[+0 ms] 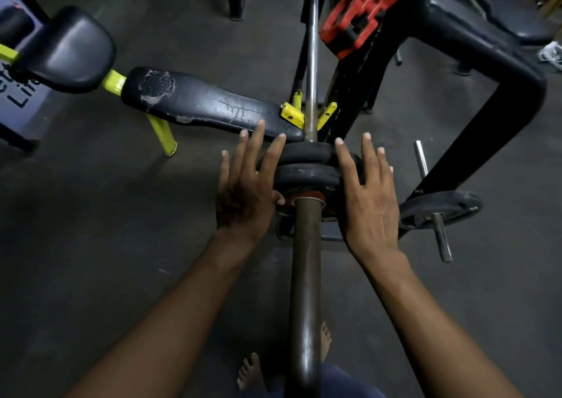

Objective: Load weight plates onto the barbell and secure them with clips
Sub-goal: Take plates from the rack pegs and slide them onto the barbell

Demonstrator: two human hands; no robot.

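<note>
The barbell sleeve point(305, 276) runs from the bottom middle up to two black weight plates point(307, 166) stacked on it, with the thinner bar shaft point(311, 63) continuing beyond. My left hand point(243, 190) lies flat against the plates' left edge, fingers spread, thumb near the red ring at the hub. My right hand point(369, 196) presses the plates' right edge, fingers spread. A red clip point(359, 17) sits on the black rack at the top, away from both hands.
A worn black bench point(206, 105) on yellow legs lies to the left. The black rack frame point(501, 78) stands right, with another plate point(441, 209) on its storage peg. My bare feet point(252, 370) show at the bottom on the grey floor.
</note>
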